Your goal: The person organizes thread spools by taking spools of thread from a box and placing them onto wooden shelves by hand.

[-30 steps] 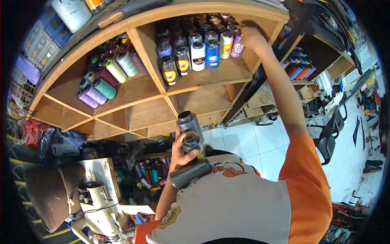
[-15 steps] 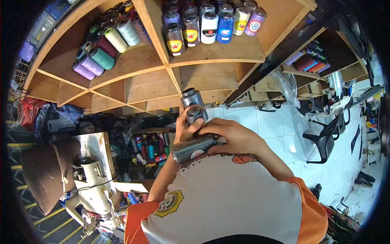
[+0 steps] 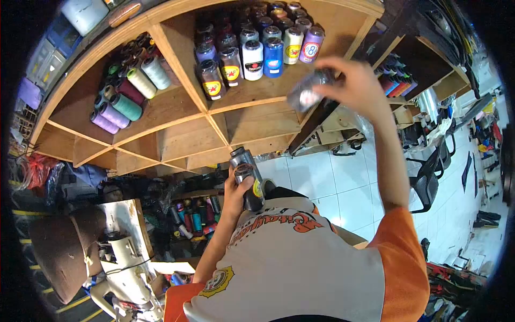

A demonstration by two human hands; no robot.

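My left hand (image 3: 234, 194) is wrapped round two dark thread spools (image 3: 252, 188) held side by side in front of my chest. Higher up on the right, my right hand (image 3: 355, 86) grips one dark spool (image 3: 309, 92) by its top end. That spool is tilted and slightly blurred, in front of the right part of the shelf. Behind it, rows of upright spools stand in the shelf compartment, with a purple spool (image 3: 311, 45), a blue spool (image 3: 273, 58) and a white spool (image 3: 252, 60) in the front row.
The wooden shelf (image 3: 257, 104) spans the top, its left compartment holding leaning spools (image 3: 113, 117). A sewing machine (image 3: 126, 260) is at the lower left, near a box of spools (image 3: 197, 214). A black chair (image 3: 426, 185) stands on the tiled floor (image 3: 343, 185) at the right.
My right hand came down from the shelf to my left hand, took hold of one dark spool there, and has lifted it up and right toward the shelf. My left hand keeps two spools.
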